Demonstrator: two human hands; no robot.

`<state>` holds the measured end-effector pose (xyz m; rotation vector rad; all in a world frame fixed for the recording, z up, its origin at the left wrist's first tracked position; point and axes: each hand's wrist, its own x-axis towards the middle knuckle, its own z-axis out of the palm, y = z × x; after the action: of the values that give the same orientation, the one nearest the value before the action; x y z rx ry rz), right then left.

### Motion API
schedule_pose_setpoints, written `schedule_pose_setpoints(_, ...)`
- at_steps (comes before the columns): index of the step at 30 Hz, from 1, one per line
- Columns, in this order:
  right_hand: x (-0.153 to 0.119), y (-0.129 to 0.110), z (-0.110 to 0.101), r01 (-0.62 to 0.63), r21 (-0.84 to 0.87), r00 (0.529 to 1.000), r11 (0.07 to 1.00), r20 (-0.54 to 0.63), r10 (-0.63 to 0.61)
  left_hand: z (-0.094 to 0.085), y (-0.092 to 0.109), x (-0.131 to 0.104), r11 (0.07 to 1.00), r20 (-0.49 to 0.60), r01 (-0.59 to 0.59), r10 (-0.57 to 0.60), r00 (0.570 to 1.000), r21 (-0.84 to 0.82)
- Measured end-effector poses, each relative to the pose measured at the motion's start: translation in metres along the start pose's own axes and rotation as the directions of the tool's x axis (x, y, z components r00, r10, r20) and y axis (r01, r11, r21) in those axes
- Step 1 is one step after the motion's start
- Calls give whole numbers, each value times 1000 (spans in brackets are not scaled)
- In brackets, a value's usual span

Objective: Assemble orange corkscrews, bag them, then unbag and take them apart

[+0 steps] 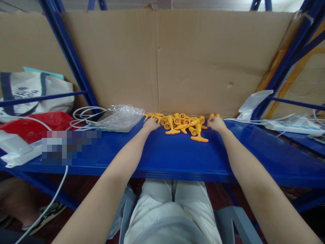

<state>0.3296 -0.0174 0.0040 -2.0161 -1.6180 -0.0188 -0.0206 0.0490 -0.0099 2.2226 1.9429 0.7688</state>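
Note:
A heap of yellow plastic T-shaped handles (177, 122) lies on the blue shelf top against the cardboard. Several show a round open socket with something metallic inside. At the heap's left end, my left hand (151, 124) reaches forward with its fingers curled in among thin yellow pieces (157, 116); what the fingers hold, if anything, is hidden. On the right side is my right hand (216, 124), its fingers bent in and closed, with bits of yellow plastic (211, 115) showing at and behind them. One T-shaped handle (199, 138) lies nearest the front.
Behind the heap stands a tall cardboard sheet (193, 64) between blue posts. To the left are a clear plastic bag (122, 118), coiled white cable (85, 117), a red bag (38, 127) and a power strip (22, 154). Another power strip (294, 127) lies at right.

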Motion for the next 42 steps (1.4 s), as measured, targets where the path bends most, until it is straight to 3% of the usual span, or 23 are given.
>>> schedule_pose_setpoints(4,-1,-1,-1,-14,5,1000,1000,12,14,-1,2,-5,996,17,32,-34,999,89)
schedule_pose_setpoints(20,-2,0,0,9,40,1000,999,16,-10,-19,1,-7,987,-106,154,-148,983,45)
schedule_pose_setpoints(26,-3,-3,0,1,43,1000,999,30,-2,-17,-7,-5,955,-67,251,-264,962,-158)
schedule_pose_setpoints(35,-1,-1,0,36,41,998,999,47,-38,-15,-7,-2,818,-24,318,-374,927,-480)
schedule_pose_setpoints(42,1,0,3,31,48,997,998,74,-35,-19,-5,-7,895,0,322,-339,941,-310)
